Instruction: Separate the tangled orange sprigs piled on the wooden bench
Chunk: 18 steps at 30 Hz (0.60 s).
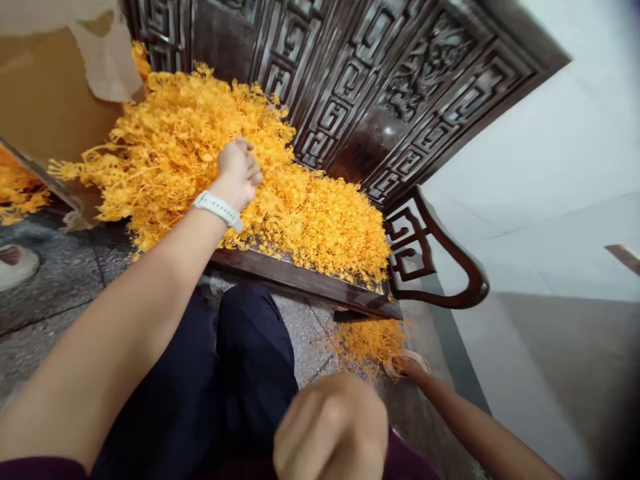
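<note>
Working over orange flowers (330,213) heaped beneath the fingers of the left hand (240,170).
Curling these and the right hand (333,427), hiding any hold; seemingly far from finishing, leaving many here, plus the floor pile (369,340) beyond the right fingers.

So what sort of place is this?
Maybe a living room, going by the carved wooden bench and the tiled floor, though the big heap of yellow flower sprigs on the bench makes it look partly like a workroom.
</note>
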Motion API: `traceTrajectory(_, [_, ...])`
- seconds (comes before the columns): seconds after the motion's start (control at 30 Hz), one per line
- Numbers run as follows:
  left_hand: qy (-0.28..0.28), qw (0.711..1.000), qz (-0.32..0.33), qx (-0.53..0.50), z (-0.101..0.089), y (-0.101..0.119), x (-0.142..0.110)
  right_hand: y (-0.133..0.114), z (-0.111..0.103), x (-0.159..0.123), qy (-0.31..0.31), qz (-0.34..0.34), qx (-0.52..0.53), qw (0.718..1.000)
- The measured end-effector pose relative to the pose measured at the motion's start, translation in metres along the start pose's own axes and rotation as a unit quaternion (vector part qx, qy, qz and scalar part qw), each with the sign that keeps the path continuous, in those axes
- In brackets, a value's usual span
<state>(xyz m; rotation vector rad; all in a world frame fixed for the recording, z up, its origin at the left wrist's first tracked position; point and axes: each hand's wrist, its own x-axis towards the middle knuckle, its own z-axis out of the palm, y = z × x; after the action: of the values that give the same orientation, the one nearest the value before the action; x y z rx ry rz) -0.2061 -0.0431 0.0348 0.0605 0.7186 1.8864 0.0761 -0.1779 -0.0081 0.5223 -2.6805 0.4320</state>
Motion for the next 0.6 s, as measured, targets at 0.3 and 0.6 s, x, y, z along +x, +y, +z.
traceTrajectory(0.3, [-0.091,0.990,-0.091,0.058,0.013,-0.017,-0.034,0.122,-0.046,-0.051,-0.561,-0.366,-0.675,-0.308])
traceTrajectory(0.6, [-0.099,0.983,-0.127,0.084,0.029,-0.050,-0.054,0.101,0.066,-0.023,-0.658,-0.423,-0.550,-0.293])
